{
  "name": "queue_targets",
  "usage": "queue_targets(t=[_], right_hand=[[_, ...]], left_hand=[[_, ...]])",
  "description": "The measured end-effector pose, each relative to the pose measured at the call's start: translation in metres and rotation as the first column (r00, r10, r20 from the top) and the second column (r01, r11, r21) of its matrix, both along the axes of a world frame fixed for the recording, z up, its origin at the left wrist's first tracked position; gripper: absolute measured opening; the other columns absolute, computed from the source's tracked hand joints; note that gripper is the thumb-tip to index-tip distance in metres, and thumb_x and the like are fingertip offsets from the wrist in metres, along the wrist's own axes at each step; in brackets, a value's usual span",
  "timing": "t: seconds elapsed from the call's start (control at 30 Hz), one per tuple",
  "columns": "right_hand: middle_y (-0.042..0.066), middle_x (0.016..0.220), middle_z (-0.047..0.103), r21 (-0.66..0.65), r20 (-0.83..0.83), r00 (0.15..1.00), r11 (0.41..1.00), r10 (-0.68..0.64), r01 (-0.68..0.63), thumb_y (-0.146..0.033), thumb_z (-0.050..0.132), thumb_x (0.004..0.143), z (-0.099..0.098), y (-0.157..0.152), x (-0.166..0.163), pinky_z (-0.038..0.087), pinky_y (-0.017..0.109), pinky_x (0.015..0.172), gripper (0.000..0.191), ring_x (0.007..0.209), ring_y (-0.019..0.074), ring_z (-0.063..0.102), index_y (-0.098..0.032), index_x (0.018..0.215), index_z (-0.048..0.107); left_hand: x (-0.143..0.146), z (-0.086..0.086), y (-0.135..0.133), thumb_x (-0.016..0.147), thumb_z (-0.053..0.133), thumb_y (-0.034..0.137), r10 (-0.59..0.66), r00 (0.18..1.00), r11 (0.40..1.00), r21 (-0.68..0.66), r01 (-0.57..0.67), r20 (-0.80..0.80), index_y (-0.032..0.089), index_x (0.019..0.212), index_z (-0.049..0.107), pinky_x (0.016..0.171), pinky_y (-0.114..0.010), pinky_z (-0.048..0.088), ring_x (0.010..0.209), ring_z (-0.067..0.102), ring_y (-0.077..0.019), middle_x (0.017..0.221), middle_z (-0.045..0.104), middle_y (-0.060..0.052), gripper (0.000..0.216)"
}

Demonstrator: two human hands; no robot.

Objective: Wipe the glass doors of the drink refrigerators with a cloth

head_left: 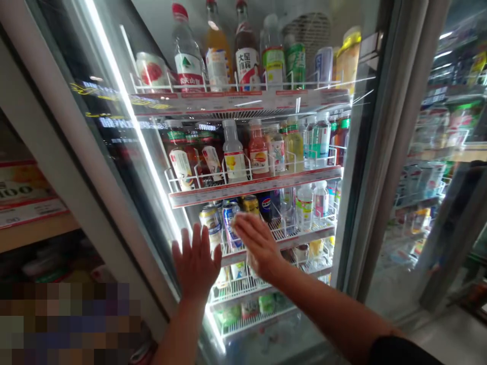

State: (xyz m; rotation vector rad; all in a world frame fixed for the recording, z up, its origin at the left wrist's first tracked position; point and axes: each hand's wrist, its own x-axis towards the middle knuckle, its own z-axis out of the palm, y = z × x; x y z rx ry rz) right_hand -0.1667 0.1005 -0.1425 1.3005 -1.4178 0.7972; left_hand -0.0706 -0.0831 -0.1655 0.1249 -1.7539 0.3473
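I face a lit drinks fridge with a glass door (114, 167). My left hand (197, 263) lies flat and open against the glass near the door's lower edge, fingers spread upward. My right hand (255, 244) is open too, fingers stretched to the left at the level of the can shelf (304, 235), nearest a blue and white can (230, 223) and a yellow can (250, 204). Neither hand holds anything. Whether the right hand touches glass or reaches inside is unclear.
Wire shelves carry bottles: a red-capped water bottle (187, 53) on top, a white bottle (233, 154) and a red juice bottle (258, 151) below. A second fridge door (429, 167) stands to the right. A wooden shelf with a sign (26, 203) is at left.
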Motion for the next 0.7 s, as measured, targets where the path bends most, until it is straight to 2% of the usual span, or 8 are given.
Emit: queue_targets(t=[0.1,0.2,0.3,0.4,0.5,0.6,0.7], right_hand=[[0.000,0.152,0.053,0.154,-0.081,0.996,0.988,0.033,-0.020,-0.008,0.041,0.095,-0.009,-0.009,0.011,0.021,0.035,0.130,0.055,0.153,0.0148,0.029,-0.016,0.149,0.047],[-0.002,0.156,0.048,0.085,-0.019,0.999,0.996,-0.037,0.038,-0.009,0.043,0.092,0.006,-0.018,0.013,0.020,0.037,0.130,0.060,0.154,0.0144,0.026,-0.020,0.151,0.044],[0.001,0.158,0.045,-0.019,0.030,0.997,0.997,-0.068,0.069,-0.010,0.044,0.092,0.023,-0.028,0.013,0.022,0.039,0.130,0.060,0.155,0.0160,0.023,-0.019,0.151,0.044],[0.001,0.156,0.049,0.048,-0.076,0.997,0.999,-0.022,0.025,-0.013,0.043,0.095,0.025,-0.035,0.017,0.020,0.037,0.130,0.050,0.155,0.0175,0.022,-0.014,0.145,0.052],[-0.002,0.153,0.052,0.130,-0.144,0.990,0.991,0.000,0.019,-0.014,0.042,0.097,0.029,-0.037,0.020,0.012,0.033,0.131,0.047,0.155,0.0151,0.024,-0.016,0.142,0.056],[-0.003,0.156,0.047,0.042,-0.067,0.996,0.997,-0.062,0.065,-0.011,0.041,0.094,0.040,-0.032,0.016,0.008,0.035,0.131,0.054,0.155,0.0140,0.022,-0.017,0.147,0.049],[0.000,0.159,0.044,-0.014,-0.008,0.995,0.995,-0.099,0.099,-0.011,0.046,0.092,0.039,-0.024,0.009,0.014,0.037,0.131,0.058,0.156,0.0151,0.019,-0.018,0.150,0.045]], left_hand=[[0.000,0.000,0.001,0.099,0.050,0.033,-0.013,1.000,1.000,0.019,0.013,0.006,0.021,0.161,0.019,0.125,-0.055,0.015,0.155,0.017,-0.0295,0.159,0.037,-0.014,0.071],[0.000,0.000,0.000,0.099,0.053,0.033,-0.003,1.000,1.000,0.007,0.003,-0.003,0.020,0.161,0.020,0.125,-0.055,0.016,0.154,0.019,-0.0303,0.159,0.037,-0.015,0.072],[0.000,-0.002,-0.002,0.099,0.053,0.034,-0.013,1.000,1.000,0.012,0.013,-0.016,0.018,0.161,0.018,0.124,-0.056,0.018,0.153,0.020,-0.0315,0.162,0.029,-0.017,0.073],[0.001,-0.002,-0.002,0.102,0.046,0.033,-0.045,0.999,0.999,-0.010,0.045,-0.025,0.012,0.161,0.015,0.125,-0.053,0.017,0.154,0.017,-0.0310,0.163,0.022,-0.020,0.070],[0.001,-0.001,-0.001,0.102,0.043,0.031,-0.027,0.999,0.999,-0.031,0.026,-0.033,0.008,0.160,0.016,0.126,-0.052,0.017,0.155,0.015,-0.0309,0.163,0.022,-0.022,0.068],[0.001,0.000,-0.001,0.101,0.047,0.030,-0.004,0.999,1.000,-0.006,0.004,-0.032,0.009,0.160,0.016,0.125,-0.052,0.018,0.154,0.016,-0.0315,0.163,0.023,-0.022,0.071],[0.001,-0.001,-0.002,0.100,0.050,0.031,-0.003,0.999,1.000,-0.004,0.002,-0.036,0.011,0.161,0.016,0.125,-0.053,0.020,0.154,0.018,-0.0316,0.162,0.025,-0.021,0.073]])
